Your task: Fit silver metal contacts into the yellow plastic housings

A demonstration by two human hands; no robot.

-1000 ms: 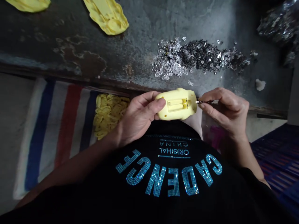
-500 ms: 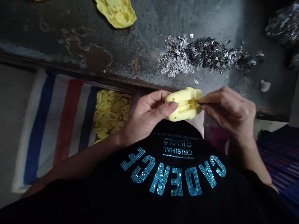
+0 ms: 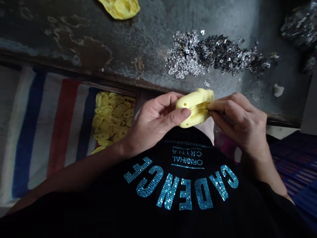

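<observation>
A pale yellow plastic housing [image 3: 194,99] with a long recessed slot and small screw holes is held near the table edge. My left hand [image 3: 157,120] grips its left end, the thumb lying over the face beside the slot. At the slot's right end, the thumb and forefinger of my right hand [image 3: 239,115] are pinched together, touching the housing. Whatever is between those fingertips is hidden. Beyond the housing lies a pile of small shiny metal clips [image 3: 188,59] on the worn metal table [image 3: 148,36].
A yellow moulded piece [image 3: 123,8] lies at the table's far side. Left below is a striped sack [image 3: 64,122] with many yellow parts [image 3: 112,115]. A clear bag of metal pieces [image 3: 300,28] and a white lump [image 3: 278,90] are at right, a blue crate [image 3: 294,165] below.
My right fingertips have moved slightly left, further over the slot's end. The housing has tilted a little in my left hand. The whole view has shifted slightly.
</observation>
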